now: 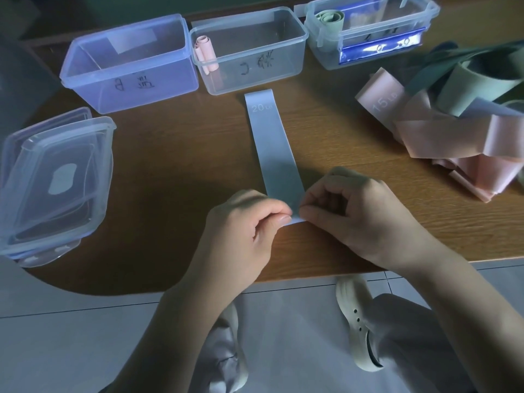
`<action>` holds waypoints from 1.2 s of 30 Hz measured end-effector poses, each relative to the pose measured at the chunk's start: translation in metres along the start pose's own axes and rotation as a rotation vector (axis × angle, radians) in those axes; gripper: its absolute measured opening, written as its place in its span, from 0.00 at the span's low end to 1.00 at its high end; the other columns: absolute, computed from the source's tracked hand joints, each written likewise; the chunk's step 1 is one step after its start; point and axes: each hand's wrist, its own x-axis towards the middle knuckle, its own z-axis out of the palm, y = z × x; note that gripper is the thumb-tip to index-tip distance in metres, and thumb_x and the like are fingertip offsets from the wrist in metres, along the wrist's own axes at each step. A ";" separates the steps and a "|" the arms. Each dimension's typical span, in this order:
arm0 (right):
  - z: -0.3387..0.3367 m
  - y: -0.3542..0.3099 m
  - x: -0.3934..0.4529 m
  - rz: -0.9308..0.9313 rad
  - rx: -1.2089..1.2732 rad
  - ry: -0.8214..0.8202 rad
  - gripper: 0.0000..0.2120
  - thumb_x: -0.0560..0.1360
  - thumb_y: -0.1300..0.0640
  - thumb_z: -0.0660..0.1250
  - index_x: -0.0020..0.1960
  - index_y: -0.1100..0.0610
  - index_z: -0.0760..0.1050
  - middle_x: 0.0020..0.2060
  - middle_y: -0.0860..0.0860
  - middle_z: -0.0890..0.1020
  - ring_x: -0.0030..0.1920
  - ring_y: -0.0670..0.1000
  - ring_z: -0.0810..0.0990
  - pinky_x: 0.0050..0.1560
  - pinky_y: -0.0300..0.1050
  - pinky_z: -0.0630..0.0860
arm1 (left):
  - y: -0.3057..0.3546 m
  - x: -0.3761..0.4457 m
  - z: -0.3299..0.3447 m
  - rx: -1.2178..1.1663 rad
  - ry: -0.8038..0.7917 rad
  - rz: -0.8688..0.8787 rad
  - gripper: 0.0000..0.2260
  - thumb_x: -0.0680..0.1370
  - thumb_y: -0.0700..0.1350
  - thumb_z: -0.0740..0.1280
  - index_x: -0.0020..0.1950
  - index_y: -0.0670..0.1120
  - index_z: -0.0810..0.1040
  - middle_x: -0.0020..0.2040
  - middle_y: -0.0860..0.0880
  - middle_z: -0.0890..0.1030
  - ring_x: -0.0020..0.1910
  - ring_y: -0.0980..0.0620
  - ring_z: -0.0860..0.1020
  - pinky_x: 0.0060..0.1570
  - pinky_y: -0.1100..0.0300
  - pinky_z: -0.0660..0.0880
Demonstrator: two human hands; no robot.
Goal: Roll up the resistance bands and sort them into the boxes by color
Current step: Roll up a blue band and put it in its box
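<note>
A: Where is the band being worked on?

B: The blue band (272, 148), marked 20 LB, lies flat on the bench (170, 154), running from the near edge up toward the middle box (249, 49) at the far edge.

A: And the hands?

B: Both sit at its near end. The left hand (249, 222) has thumb and fingers curled, its grip pinched on the band's near edge. The right hand (354, 211) pinches the same end from the other side; the two grips almost touch.

A: What about the boxes?

B: Three stand in a row along the far edge. The blue-tinted box (130, 66) is toward the far left corner. The middle box holds a rolled pink band (205, 52) against its left wall. The right box (371, 29) holds a rolled green band (330, 19).

A: Anything else?

B: A loose heap of bands (453, 114), pink, green and dark green, lies at the right edge, one marked 15 LB. Stacked lids (54, 182) rest at the left edge.
</note>
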 end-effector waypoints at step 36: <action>0.014 0.012 0.007 -0.236 -0.069 0.068 0.07 0.79 0.52 0.68 0.53 0.53 0.84 0.50 0.46 0.78 0.48 0.47 0.80 0.47 0.50 0.79 | -0.007 0.008 0.002 0.037 0.077 -0.096 0.08 0.76 0.49 0.74 0.49 0.46 0.88 0.44 0.51 0.85 0.42 0.58 0.79 0.43 0.76 0.72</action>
